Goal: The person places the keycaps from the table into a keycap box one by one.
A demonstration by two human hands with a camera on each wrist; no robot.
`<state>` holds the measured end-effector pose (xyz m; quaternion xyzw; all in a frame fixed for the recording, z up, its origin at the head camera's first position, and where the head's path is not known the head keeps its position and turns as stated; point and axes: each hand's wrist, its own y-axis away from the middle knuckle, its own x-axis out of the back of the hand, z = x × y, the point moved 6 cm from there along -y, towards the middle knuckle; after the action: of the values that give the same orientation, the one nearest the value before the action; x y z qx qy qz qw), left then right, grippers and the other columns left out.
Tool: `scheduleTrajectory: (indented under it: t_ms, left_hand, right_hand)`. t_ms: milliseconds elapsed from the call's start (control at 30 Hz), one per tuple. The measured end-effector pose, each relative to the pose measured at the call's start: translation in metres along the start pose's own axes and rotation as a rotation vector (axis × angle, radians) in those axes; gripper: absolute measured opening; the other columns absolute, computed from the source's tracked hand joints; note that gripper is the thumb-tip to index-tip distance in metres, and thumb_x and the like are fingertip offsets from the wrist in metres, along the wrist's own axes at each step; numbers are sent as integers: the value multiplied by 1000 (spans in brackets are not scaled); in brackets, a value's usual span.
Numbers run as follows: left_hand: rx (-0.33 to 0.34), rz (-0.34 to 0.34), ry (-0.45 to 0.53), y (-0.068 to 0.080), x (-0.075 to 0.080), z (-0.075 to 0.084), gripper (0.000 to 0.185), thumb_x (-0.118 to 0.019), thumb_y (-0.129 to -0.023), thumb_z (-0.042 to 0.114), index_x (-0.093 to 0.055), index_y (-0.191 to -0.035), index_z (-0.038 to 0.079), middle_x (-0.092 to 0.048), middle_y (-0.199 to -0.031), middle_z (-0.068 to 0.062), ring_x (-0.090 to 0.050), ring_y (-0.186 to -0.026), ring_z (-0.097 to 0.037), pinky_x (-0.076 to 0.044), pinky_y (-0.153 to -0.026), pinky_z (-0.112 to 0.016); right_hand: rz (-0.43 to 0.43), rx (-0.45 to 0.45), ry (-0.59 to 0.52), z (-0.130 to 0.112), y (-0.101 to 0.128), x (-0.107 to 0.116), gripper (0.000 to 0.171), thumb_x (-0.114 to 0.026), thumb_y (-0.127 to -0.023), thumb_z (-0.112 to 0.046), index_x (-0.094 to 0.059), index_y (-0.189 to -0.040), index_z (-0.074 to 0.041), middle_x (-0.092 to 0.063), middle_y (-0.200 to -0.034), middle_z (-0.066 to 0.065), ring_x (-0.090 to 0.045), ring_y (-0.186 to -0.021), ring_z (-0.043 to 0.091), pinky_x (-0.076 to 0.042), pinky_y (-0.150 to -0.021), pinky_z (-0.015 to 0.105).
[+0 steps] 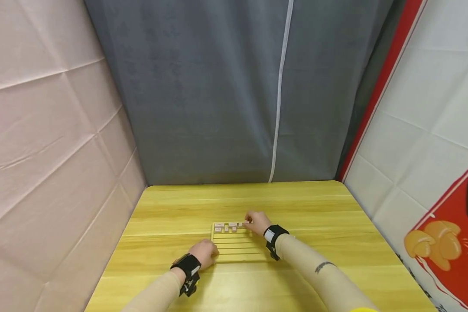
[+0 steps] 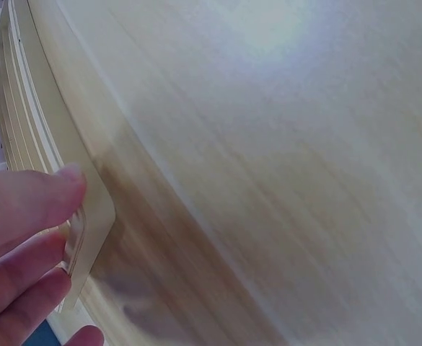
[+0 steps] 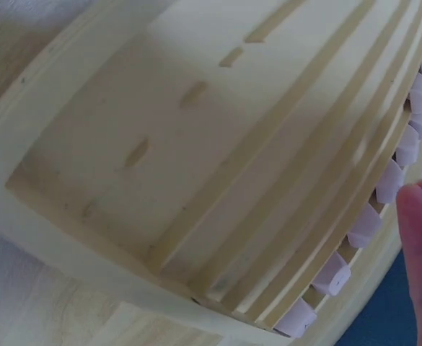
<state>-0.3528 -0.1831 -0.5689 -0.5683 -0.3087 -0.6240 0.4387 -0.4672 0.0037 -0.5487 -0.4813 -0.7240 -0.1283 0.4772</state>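
A yellow wood-grain bench [image 1: 316,208] stands in a corner. Behind it hangs a grey fabric curtain [image 1: 203,95] with a white vertical cord [image 1: 281,91]. A pale pink cloth wall [image 1: 43,143] lies left; a white panel with red print [image 1: 448,173] lies right.

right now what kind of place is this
Probably a makeshift recording booth: fabric sheets and a grey curtain enclose a yellow wooden table holding a slotted wooden board of small tiles.
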Motion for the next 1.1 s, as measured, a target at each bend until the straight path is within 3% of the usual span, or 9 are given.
scheduleTrajectory:
  t_ms: [100,200,433,633,933,1100]
  left_hand:
    - [-1,-10,1,0,-3,-1,19,-81,-72,14,-78,-91,12,-69,-90,0,-62,-88,-21,-53,-76,-34]
    - [-4,-18,-2,1,-5,-2,19,-80,-73,14,-78,-91,12,-69,-91,0,-62,-89,-21,-53,-77,-33]
    - [-15,-14,1,4,-2,-1,19,-79,-73,13,-78,-92,12,-69,-92,0,-61,-90,-21,-53,-79,-32]
    - [-3,-7,-3,10,1,2,19,-81,-73,13,-78,-92,12,-69,-94,0,-61,-93,-21,-53,-80,-32]
    - [-41,32,5,10,4,11,19,-80,-73,12,-78,-91,10,-69,-92,-2,-62,-90,-22,-54,-76,-33]
    - [0,-15,2,10,3,13,18,-81,-73,15,-79,-91,13,-69,-89,1,-61,-87,-19,-53,-73,-31]
  right_hand:
    - [5,32,74,-3,0,-5,11,-75,-85,-16,-68,-86,-8,-63,-78,0,-56,-68,12,-49,-60,28]
    - [-21,40,112,-5,-1,-12,13,-72,-87,-14,-72,-94,-3,-66,-81,3,-60,-72,14,-51,-64,30]
    - [-27,111,238,-15,0,-20,7,-73,-85,-15,-69,-85,-9,-63,-77,-1,-59,-67,12,-51,-61,27]
    - [10,156,329,-19,3,-28,10,-76,-83,-18,-69,-87,-11,-62,-80,-1,-60,-69,12,-51,-58,25]
    - [74,267,554,-19,10,-30,21,-81,-78,-29,-62,-75,-20,-56,-67,-8,-54,-59,9,-42,-45,22]
    - [104,330,566,-21,16,-29,23,-82,-75,-27,-61,-72,-20,-54,-65,-7,-52,-57,9,-40,-43,23]
